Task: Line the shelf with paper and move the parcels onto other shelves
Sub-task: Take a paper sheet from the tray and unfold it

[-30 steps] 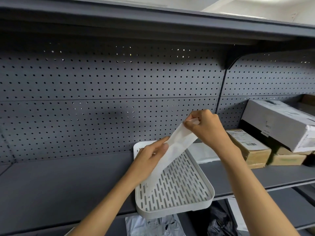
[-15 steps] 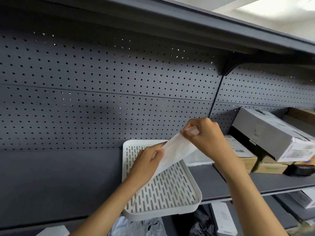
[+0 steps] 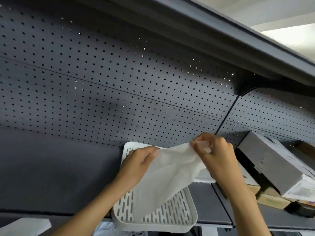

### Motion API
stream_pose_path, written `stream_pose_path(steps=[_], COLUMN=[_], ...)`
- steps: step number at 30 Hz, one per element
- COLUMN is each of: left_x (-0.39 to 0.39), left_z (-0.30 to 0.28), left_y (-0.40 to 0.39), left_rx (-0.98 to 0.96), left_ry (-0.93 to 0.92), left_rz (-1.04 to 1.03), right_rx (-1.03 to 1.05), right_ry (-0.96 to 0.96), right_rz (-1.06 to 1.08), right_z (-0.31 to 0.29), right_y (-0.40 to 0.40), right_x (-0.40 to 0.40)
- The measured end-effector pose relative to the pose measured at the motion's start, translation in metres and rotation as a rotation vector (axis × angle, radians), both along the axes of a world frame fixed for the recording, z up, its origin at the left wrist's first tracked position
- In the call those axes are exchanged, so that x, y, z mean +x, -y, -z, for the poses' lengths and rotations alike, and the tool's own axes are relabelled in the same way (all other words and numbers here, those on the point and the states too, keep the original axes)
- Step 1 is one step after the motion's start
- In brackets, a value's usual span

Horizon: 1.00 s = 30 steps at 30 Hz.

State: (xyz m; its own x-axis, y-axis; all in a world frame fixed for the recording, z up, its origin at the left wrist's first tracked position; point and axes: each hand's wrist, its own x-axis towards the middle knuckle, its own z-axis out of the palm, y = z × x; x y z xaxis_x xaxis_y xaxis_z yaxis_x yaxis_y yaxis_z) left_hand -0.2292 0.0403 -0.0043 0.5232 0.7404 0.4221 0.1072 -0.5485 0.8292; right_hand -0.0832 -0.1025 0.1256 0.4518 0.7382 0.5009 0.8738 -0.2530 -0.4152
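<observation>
Bright ceiling glare at upper right, dim shaded pegboard (image 3: 119,92), wide-angle bending at edges, slight softness.

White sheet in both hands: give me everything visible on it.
The white paper sheet looks thin, soft and slightly translucent, creased and partly unfolded. It is held up above the white slotted tray, draping down over it. The left hand pinches its left edge; the right hand pinches its upper corner between thumb and fingers. More white paper lies behind it on the grey shelf.
</observation>
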Motion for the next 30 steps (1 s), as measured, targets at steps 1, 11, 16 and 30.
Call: stream_pose_path(steps=[1,11,16,30], left_x=[-0.003,-0.033,-0.056,-0.035], left_z=[0.0,-0.073,-0.124,-0.092], left_y=[-0.001,-0.007,0.003,-0.042], left_rx=[0.008,0.218,0.154,-0.035], left_ry=[0.025,0.037,-0.161,-0.462], left_rz=[-0.014,-0.11,0.252,0.285], right_rx=[0.002,0.221,0.261,-0.024], right_ry=[0.006,-0.01,-0.068,-0.27], right_rz=[0.001,-0.101,-0.1,-0.095], right_z=[0.001,-0.029,-0.027,0.031], right_y=[-0.002,0.014,0.021,-0.011], right_x=[-0.002,-0.003,0.005,0.06])
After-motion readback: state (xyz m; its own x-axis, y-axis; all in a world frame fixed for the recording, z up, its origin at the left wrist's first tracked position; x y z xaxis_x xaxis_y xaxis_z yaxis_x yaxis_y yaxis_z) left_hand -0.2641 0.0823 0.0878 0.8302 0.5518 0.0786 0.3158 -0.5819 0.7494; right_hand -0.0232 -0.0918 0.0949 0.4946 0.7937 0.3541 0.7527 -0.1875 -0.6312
